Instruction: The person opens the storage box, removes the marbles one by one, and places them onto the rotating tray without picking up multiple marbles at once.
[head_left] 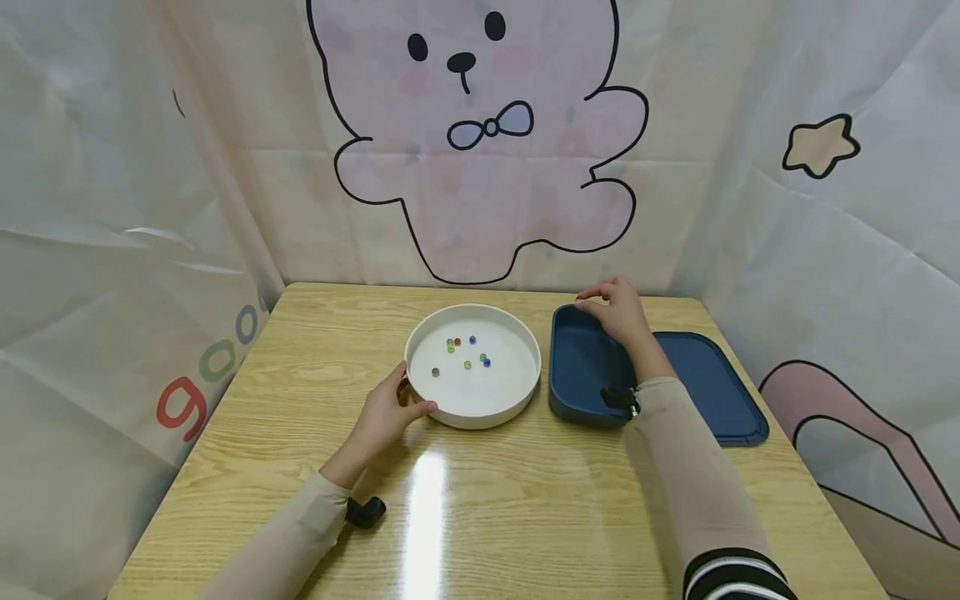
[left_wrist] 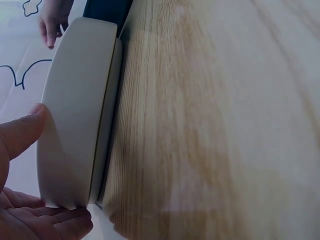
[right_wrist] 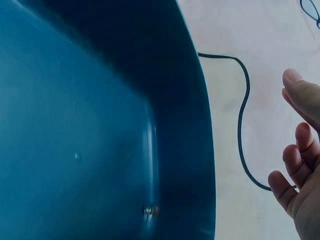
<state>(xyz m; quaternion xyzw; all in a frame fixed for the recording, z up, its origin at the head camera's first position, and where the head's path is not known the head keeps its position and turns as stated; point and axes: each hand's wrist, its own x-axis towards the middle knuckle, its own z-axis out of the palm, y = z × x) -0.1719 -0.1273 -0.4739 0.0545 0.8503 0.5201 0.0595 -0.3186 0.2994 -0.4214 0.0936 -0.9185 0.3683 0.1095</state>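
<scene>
A round white dish [head_left: 472, 405] stands on the table with several small coloured beads [head_left: 468, 365] scattered in it. My left hand [head_left: 381, 422] grips its near left side, thumb by the rim and fingers round the wall; the left wrist view shows that wall closely. My right hand [head_left: 617, 312] is raised at the far edge of a deep blue box [head_left: 581, 358]. Its thumb and forefinger come together, seemingly pinching a tiny bead [head_left: 578, 300], mostly hidden. In the right wrist view, another small bead [right_wrist: 151, 210] lies inside the box beside its wall.
A flat blue lid [head_left: 712, 392] lies on the table to the right of the box, partly behind my right forearm. The wooden table [head_left: 510, 508] meets a printed cloth backdrop [head_left: 480, 200] at its far edge, with cloth on both sides.
</scene>
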